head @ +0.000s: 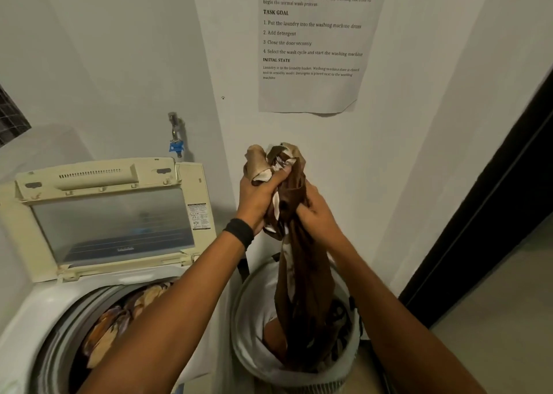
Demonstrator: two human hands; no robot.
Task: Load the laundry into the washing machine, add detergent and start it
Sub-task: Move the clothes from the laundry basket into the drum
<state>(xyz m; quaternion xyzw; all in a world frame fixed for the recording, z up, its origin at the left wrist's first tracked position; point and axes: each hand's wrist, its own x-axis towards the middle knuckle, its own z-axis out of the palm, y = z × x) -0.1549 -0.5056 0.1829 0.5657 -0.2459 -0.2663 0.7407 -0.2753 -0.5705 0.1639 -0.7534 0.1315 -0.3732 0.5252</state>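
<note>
Brown cloth [302, 289] gripped in both hands above the basket [243, 328].
The left hand [263, 194], a black wristband [239, 232] at its wrist, is fisted tight round the bunched, crumpled top of the soft fabric with cream patches; the right hand [315, 212] clenches it just below. The tail hangs into the round white basket. Beside it stands the washing machine [28, 319], cream lid [101, 181] raised, patterned clothes [115, 328] inside. A paper [308, 94] on the wall reads "TASK GOAL" and "Add detergent".
</note>
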